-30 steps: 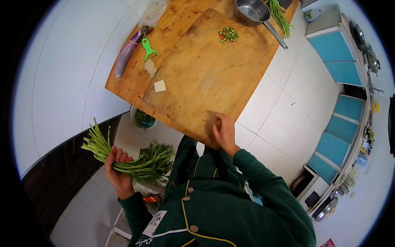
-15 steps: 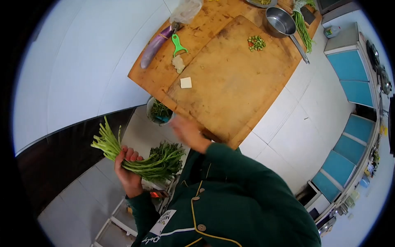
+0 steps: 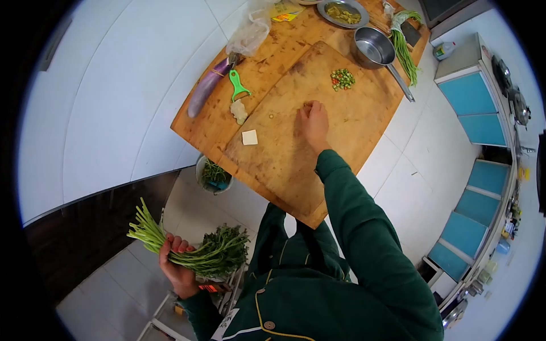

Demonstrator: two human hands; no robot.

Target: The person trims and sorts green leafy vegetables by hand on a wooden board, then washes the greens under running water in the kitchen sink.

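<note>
In the head view, the left hand [image 3: 179, 266] is off the near left side of the wooden table [image 3: 199, 132], its fingers clenched around the stems of a bunch of leafy greens [image 3: 219, 253]; the stem ends point left and the leaves right, above the floor. The right hand [image 3: 315, 126] is over the middle of the cutting board [image 3: 296, 170], fingers curled; whether they grasp anything cannot be told. To its left on the board lies a pale square piece [image 3: 249, 137]. Chopped green and red pieces [image 3: 343, 79] sit farther and to the right, near a saucepan [image 3: 374, 48] whose handle points right and nearer. Left of the board, on the table, are a knobbly beige piece [image 3: 239, 112], a green peeler [image 3: 237, 85] just beyond it, and a purple eggplant [image 3: 206, 92]. A bucket [image 3: 201, 173] holding greenery stands below the table's left edge.
</note>
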